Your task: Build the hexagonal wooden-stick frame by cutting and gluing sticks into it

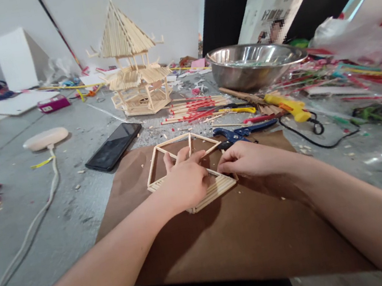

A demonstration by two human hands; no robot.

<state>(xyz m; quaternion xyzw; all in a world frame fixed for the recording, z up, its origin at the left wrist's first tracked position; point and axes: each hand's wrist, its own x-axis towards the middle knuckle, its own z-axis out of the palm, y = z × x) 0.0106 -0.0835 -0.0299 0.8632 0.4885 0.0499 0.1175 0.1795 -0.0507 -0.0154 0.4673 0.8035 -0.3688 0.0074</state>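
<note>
A flat six-sided frame of thin wooden sticks lies on brown paper, with spokes meeting near its middle. Its near side is partly filled with sticks laid side by side. My left hand rests over the frame, fingers bent among the spokes and thumb tucked in, holding it down. At the frame's right corner my right hand is closed in a pinch; what sits between those fingertips is hidden. Just beyond it lie blue-handled cutters.
Behind the frame stands a stick-built pagoda model, with red-tipped sticks beside it. A black phone lies left. A steel bowl, a yellow glue gun with a black cord and tangled scraps crowd the right. A white cable runs along the left.
</note>
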